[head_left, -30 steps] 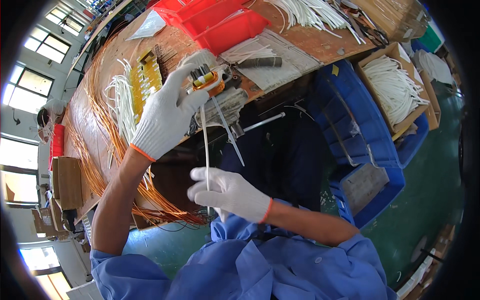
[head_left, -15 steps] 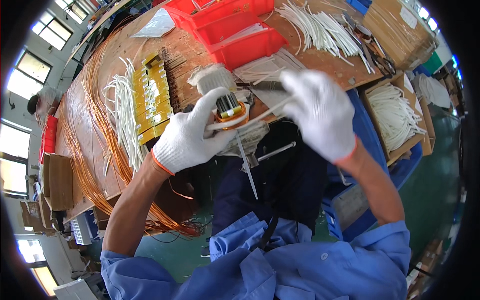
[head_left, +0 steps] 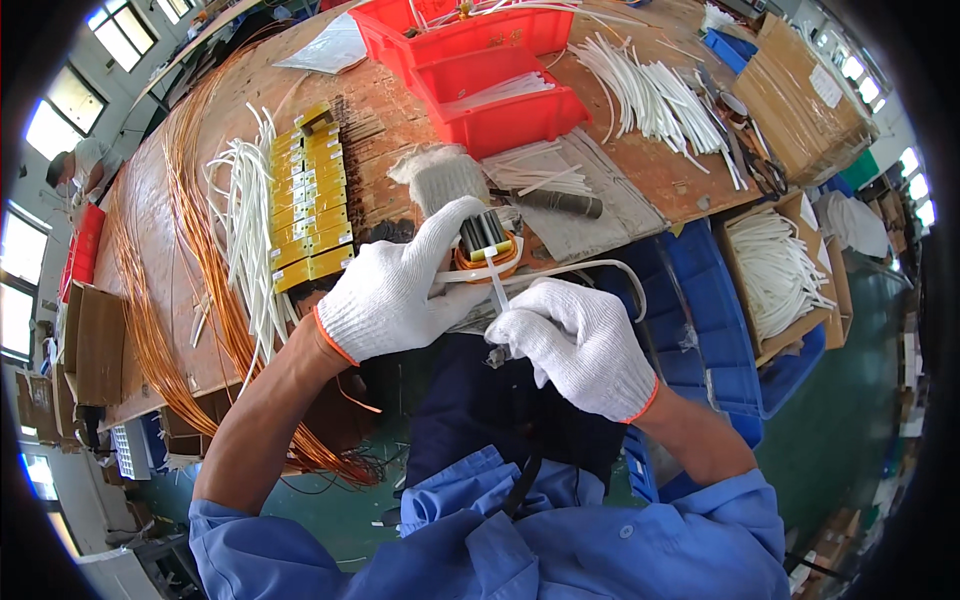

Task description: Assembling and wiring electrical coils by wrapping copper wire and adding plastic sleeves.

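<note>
My left hand (head_left: 385, 295), in a white knit glove, is closed around a small copper coil (head_left: 512, 262) with a dark ribbed metal core (head_left: 482, 230) and yellow insulation. A narrow flat white strip (head_left: 497, 284) comes out of the coil toward me. Its lower part is pinched between the gloved fingers of my right hand (head_left: 580, 345), just below and right of the coil. A white sleeving tube (head_left: 628, 270) passes by the coil at my left fingers and curves loosely to the right, beyond my right hand. Where the strip and tube attach is partly hidden.
On the wooden bench (head_left: 385, 100) lie copper wires (head_left: 190, 190), white tubes (head_left: 245, 200) and yellow-wrapped pieces (head_left: 310, 195) at left. Red bins (head_left: 510, 120) stand at the back. A cardboard box of white tubes (head_left: 780, 270) and blue crates (head_left: 690, 310) are at right. Another person (head_left: 85, 170) is far left.
My right hand has let go of the white tube, come down and left, and taken hold of the flat strip. The tube's free length now hangs in a curve to the right.
</note>
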### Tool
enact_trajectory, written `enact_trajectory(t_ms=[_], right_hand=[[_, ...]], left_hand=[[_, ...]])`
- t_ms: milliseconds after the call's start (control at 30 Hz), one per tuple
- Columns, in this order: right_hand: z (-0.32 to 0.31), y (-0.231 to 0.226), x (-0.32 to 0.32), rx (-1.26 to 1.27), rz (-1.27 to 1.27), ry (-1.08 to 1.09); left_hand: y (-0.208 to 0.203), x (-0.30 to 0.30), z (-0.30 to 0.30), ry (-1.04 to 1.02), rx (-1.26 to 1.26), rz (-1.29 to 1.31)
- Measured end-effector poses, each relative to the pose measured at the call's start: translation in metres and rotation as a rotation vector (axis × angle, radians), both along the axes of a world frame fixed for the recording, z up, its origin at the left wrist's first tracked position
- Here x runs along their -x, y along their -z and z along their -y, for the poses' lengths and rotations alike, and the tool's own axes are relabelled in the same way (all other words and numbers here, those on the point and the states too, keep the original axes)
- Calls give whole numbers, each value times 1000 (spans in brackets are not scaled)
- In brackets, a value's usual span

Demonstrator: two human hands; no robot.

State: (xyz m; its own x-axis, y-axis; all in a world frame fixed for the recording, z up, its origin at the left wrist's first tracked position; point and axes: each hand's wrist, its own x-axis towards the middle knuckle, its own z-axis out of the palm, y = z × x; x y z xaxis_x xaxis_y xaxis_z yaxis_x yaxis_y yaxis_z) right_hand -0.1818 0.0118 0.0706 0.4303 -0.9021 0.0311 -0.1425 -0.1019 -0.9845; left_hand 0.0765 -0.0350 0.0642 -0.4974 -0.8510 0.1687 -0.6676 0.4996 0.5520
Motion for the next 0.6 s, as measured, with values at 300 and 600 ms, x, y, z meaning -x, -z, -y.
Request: enact_trajectory(t_ms=[300, 600], right_hand=[[5, -3, -9, -137, 24, 61], [30, -1, -29, 735, -268, 413]], left_hand=[[7, -4, 1, 33, 78, -27], [-3, 1, -2, 3, 18, -12]])
